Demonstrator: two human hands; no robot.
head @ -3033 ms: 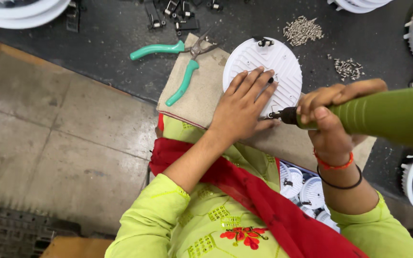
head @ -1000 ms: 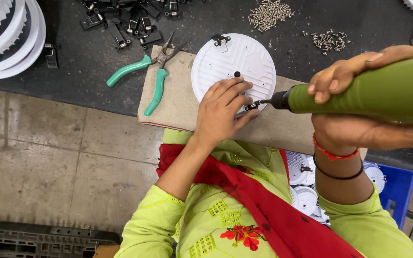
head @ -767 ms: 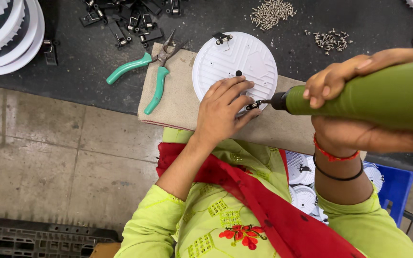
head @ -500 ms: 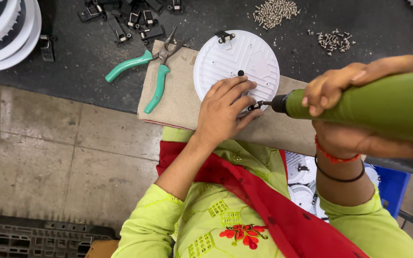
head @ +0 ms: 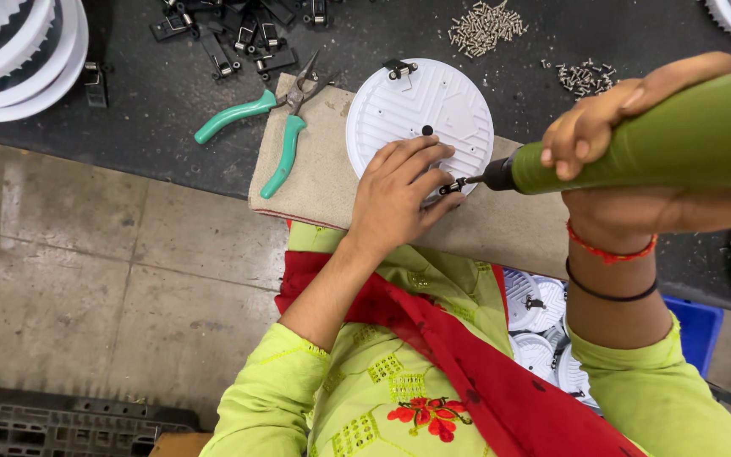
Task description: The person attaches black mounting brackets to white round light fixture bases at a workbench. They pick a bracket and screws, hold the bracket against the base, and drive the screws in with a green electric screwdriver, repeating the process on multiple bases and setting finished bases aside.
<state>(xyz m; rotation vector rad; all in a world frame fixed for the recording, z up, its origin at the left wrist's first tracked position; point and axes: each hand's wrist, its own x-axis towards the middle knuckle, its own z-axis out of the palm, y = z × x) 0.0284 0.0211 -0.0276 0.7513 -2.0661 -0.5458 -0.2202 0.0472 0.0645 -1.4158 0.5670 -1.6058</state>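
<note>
**Driver tip at the near edge of a white round housing**

While the dark work table (head: 129,93) spans the far part of the scene, a tan cloth pad (head: 315,169) lies on its near edge, in front of the person in the green top. On that pad rests the white round housing (head: 420,110), a ribbed disc with a black metal clip (head: 399,68) already standing at its far rim and a small dark hole near its middle.

A green electric screwdriver (head: 678,140) comes in from the right, gripped in the clenched right hand (head: 602,135), fingers wrapped over its barrel; its dark tip points left to the disc's near-right edge. The left hand (head: 399,190) lies spread on the near half of the disc, its fingertips pinching a small dark part (head: 450,186) just at the driver's bit.

To the left of the disc, teal-handled pliers (head: 272,127) lie half on the pad. Stacks of white rings (head: 19,51) sit at far left, loose black clips (head: 247,34) beyond the pliers, and piles of small screws (head: 484,25) at far right.

Judging by this, one clip is fitted; the near one appears to be mid-fastening, not yet finished.
</note>
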